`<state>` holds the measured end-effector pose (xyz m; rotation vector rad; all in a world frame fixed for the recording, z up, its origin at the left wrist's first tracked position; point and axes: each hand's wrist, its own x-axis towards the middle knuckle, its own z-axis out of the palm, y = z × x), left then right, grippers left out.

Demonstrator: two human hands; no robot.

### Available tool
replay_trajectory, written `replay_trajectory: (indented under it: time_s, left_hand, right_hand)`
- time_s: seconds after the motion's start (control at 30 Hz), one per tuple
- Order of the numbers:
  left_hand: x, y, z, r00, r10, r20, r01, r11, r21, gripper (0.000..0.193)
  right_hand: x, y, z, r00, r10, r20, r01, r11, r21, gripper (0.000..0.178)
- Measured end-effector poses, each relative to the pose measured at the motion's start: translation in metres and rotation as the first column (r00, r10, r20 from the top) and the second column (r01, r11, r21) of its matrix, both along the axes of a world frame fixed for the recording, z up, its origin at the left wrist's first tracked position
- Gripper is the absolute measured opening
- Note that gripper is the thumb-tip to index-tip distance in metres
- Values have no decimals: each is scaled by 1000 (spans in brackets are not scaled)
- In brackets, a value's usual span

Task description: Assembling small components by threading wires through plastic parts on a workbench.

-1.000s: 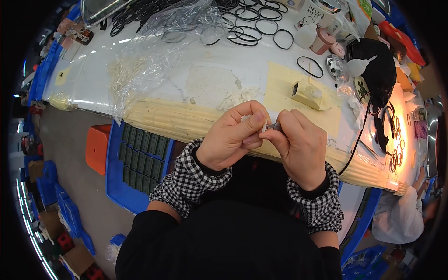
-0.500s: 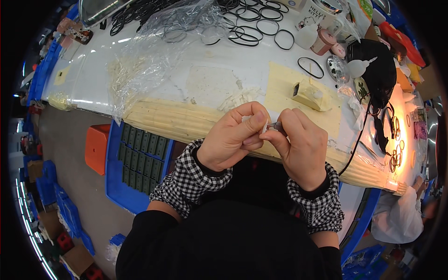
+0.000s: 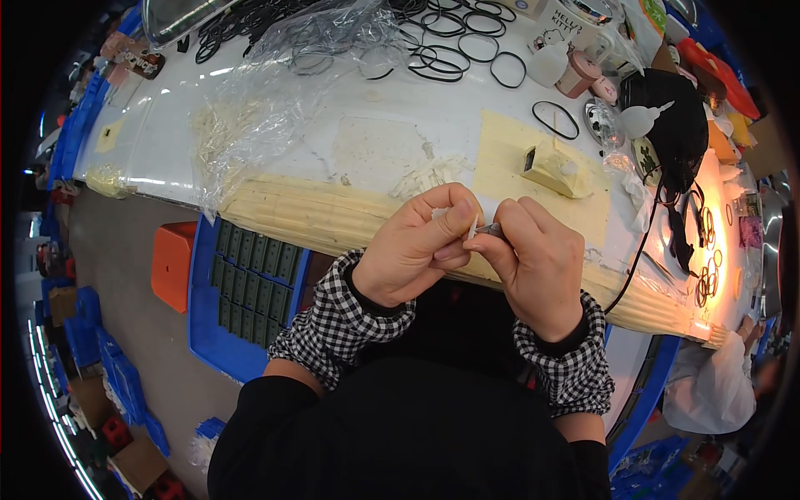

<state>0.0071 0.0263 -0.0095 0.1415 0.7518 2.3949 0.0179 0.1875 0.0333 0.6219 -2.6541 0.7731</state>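
On the near side of the yellow box (image 3: 552,171), the left hand (image 3: 417,242) pinches a small white piece (image 3: 473,226) and the right hand (image 3: 542,262) grips a grey piece (image 3: 491,230), contact unclear. A loose pinch could let the grey piece slip toward the left hand. Left of the box lies a clear bag (image 3: 279,96), black rings (image 3: 242,33) beyond
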Motion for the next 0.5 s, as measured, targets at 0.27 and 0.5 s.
replay_trajectory:
  time_s: [0.27,0.5]
  left_hand:
    - [0,-2,-3,999,-13,-30,13,1000,12,23]
    - [1,-3,-4,999,2,-33,-2,1000,-10,21]
  right_hand:
    - [-1,0,0,1000,10,8,-10,1000,1,36]
    - [-1,3,0,996,62,66,-61,998,-22,34]
